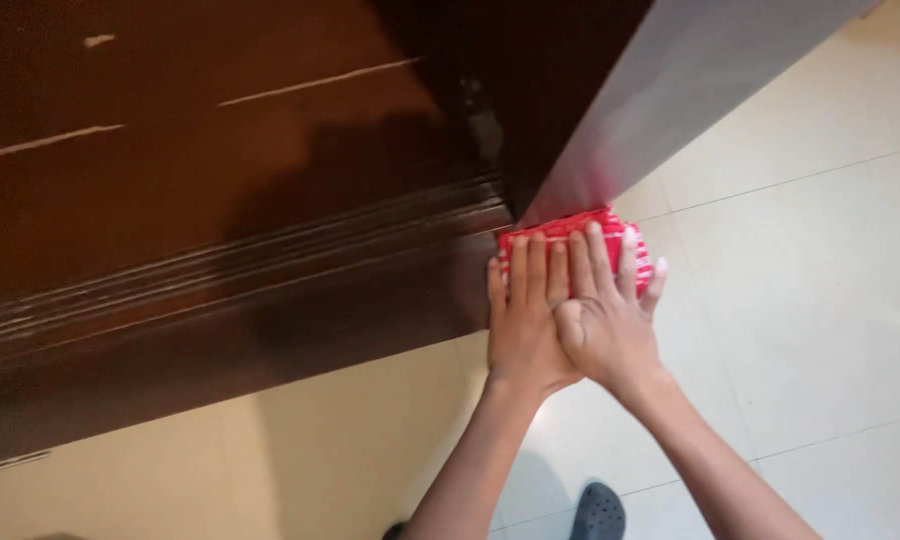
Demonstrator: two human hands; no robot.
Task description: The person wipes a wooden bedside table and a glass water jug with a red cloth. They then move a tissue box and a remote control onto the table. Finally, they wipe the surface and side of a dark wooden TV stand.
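Footwear: your dark perforated shoe (598,512) shows at the near edge, standing on the floor (810,300) of pale tiles with thin grout lines.
Forearms: both of yours rise from the near edge and converge toward the middle of the view.
Left hand (523,325): flat, fingers straight and together, palm down on the near-left part of the cloth; gripping nothing.
Right hand (607,315): flat too, fingers slightly spread, its inner edge overlapping your left hand; pressed on the cloth, not closed round it.
Cloth (625,235): folded red cloth with white pattern, under both palms, its far edge just at the bottom corner of the grey panel.
Grey panel (690,70): pale and smooth, slanting up to the far right.
Wooden furniture (200,200): dark brown, ridged moulding, pale scratches, left and far-left; its lower corner is beside the cloth.
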